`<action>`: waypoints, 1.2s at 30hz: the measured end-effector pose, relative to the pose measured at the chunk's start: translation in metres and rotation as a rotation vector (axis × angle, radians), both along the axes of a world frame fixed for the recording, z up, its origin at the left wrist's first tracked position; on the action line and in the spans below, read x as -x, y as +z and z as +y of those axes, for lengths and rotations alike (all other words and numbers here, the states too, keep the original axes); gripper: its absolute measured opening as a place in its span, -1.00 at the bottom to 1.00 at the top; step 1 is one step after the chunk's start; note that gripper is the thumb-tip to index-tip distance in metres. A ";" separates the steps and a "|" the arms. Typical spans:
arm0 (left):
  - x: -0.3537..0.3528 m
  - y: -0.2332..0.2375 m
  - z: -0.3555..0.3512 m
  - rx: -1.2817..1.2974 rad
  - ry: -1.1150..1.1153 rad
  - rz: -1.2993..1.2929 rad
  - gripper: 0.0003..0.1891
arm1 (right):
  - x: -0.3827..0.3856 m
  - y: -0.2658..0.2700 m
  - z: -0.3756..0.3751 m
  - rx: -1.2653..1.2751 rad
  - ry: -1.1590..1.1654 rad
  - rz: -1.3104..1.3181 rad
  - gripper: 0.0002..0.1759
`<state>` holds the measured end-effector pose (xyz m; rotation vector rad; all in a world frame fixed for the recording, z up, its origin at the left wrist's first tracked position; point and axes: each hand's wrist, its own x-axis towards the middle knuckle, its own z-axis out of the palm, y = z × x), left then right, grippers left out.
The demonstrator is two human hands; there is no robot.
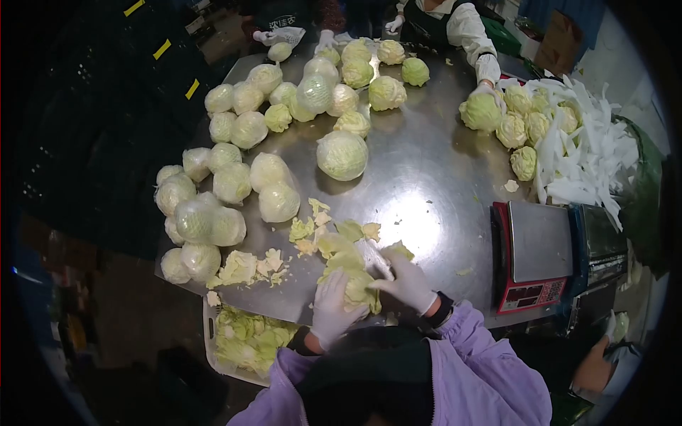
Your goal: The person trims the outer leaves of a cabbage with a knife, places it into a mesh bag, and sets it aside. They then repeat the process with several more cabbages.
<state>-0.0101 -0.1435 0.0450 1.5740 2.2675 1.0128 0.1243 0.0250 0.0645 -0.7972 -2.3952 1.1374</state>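
My left hand (334, 309), in a white glove, is wrapped around the side of a pale green cabbage (360, 292) near the table's front edge. Loose outer leaves (337, 248) spread out just beyond it. In my gloved right hand (408, 285) is what looks like a knife (374, 258), its pale blade lying over the leaves beside the cabbage. The fingers partly cover its handle. Trimmed leaf scraps (241, 268) lie to the left of my hands.
Wrapped cabbages (273, 188) crowd the left of the metal table (426, 177). A red scale (540, 245) stands at right, near white foam netting (579, 153). A white basket (210, 334) holds leaves. Across the table, a co-worker's hand (487, 91) touches a cabbage (480, 112).
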 end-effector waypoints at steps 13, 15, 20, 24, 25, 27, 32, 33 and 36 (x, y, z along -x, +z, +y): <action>-0.006 0.001 0.020 -0.057 -0.111 0.066 -0.26 | 0.002 -0.007 -0.019 0.247 0.093 -0.029 -0.61; -0.008 0.005 0.019 0.002 -0.120 0.062 -0.26 | -0.004 -0.011 -0.022 0.232 0.054 0.008 -0.59; -0.006 0.008 0.023 0.006 -0.158 0.125 -0.29 | -0.024 -0.012 -0.019 0.456 -0.029 0.087 -0.57; -0.001 0.009 0.025 0.040 -0.186 0.131 -0.30 | -0.027 -0.024 -0.014 0.804 -0.047 0.149 -0.59; 0.001 0.010 0.026 0.040 -0.188 0.136 -0.30 | -0.025 -0.021 -0.013 0.789 -0.059 0.142 -0.61; 0.004 0.011 0.027 0.057 -0.168 0.093 -0.32 | -0.023 -0.027 -0.010 0.774 -0.073 0.140 -0.63; 0.004 0.009 0.030 0.068 -0.157 0.100 -0.34 | -0.030 -0.042 -0.001 0.903 -0.122 0.227 -0.57; 0.004 0.010 0.031 0.064 -0.146 0.093 -0.34 | -0.027 -0.034 0.001 0.900 -0.121 0.229 -0.57; -0.002 0.012 0.030 0.077 -0.090 0.092 -0.35 | -0.010 -0.011 -0.014 0.819 -0.127 0.170 -0.42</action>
